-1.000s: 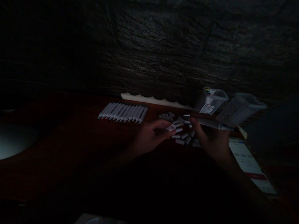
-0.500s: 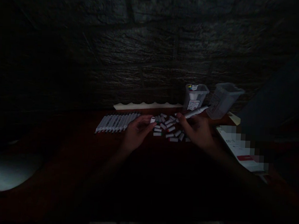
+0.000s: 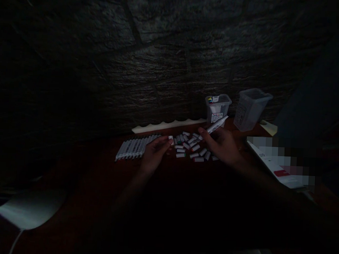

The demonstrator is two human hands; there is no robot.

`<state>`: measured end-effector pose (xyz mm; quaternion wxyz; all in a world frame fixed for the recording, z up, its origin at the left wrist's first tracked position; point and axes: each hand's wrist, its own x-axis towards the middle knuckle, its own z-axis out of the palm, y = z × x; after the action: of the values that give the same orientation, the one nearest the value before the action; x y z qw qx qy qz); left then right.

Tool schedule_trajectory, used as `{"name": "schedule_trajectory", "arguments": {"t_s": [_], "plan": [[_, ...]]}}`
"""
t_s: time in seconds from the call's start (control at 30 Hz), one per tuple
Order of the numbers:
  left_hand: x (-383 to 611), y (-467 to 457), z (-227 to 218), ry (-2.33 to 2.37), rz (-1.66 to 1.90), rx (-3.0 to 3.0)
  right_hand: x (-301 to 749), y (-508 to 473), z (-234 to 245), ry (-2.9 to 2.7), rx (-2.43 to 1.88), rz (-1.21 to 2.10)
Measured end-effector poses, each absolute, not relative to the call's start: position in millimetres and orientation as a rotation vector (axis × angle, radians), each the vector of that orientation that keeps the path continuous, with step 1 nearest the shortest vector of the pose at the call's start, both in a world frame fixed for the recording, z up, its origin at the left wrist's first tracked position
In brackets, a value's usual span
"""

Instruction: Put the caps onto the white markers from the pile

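Currently right hand (image 3: 223, 146) grips marker (image 3: 216, 125); left hand (image 3: 154, 152), at 9 o'clock of loose caps (image 3: 192, 147), pinches cap (image 3: 171, 139).

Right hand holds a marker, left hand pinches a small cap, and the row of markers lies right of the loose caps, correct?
Not quite. The head view shows the row of markers lying left of the loose caps, next to the left hand. The rest stands: the right hand holds a marker and the left hand pinches a small cap.

Dark red table (image 3: 94, 183): marker row (image 3: 135, 147), loose caps (image 3: 191, 147), two tubs (image 3: 234, 107).
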<state>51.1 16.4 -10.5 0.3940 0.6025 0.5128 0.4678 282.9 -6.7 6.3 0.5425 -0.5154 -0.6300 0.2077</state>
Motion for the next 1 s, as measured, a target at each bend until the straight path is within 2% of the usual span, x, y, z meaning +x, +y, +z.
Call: {"name": "schedule_trajectory", "arguments": {"t_s": [0.27, 0.43, 0.6, 1.0], "plan": [[68.9, 17.8, -24.2, 1.187, 1.208, 1.519, 281.0, -6.7, 4.0, -1.509, -1.211, 0.484], [57.8, 13.6, -19.5, 1.336, 1.093, 2.053, 282.1, -5.3, 3.1, -1.47, -1.196, 0.485], [53.0, 12.2, -13.3, 1.147, 0.81, 2.465, 283.0, -4.3, 2.6, -1.454, -1.196, 0.491], [59.2, 0.0, -12.2, 1.115, 0.681, 2.479, 282.4, -6.6, 4.1, -1.521, -1.226, 0.408]]}}
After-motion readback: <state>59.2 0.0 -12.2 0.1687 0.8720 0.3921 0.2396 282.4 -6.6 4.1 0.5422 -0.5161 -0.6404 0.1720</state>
